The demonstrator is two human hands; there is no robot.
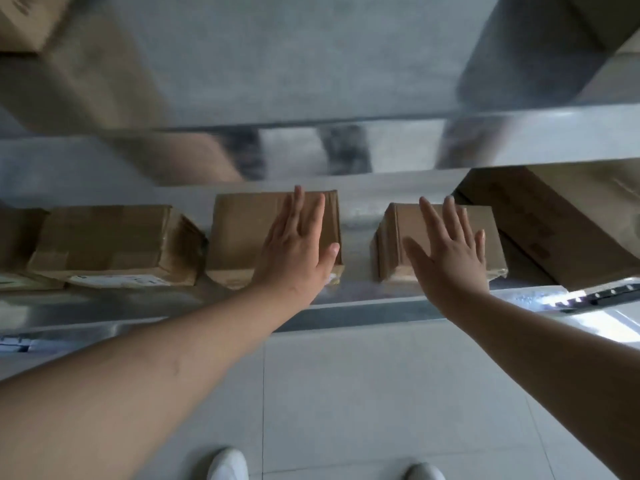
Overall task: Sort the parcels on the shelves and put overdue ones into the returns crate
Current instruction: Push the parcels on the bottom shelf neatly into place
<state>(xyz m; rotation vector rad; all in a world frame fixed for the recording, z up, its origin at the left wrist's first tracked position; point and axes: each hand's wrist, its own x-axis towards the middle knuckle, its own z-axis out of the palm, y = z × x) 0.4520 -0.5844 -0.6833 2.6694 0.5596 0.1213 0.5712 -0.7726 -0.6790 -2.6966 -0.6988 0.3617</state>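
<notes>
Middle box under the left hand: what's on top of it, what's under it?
Over the middle box is only the open left hand, fingers straight; contact can't be confirmed. Under it is the metal shelf. The box top beneath the hand is covered.

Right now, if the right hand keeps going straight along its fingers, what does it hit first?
Most likely the small cardboard box directly under the right hand; whether they already touch is unclear.

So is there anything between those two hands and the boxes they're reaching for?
Nothing visible. The left hand is spread open over the middle box and the right hand over the smaller box beside it. Only a bare strip of shelf separates the two boxes. No returns crate is in view.
</notes>
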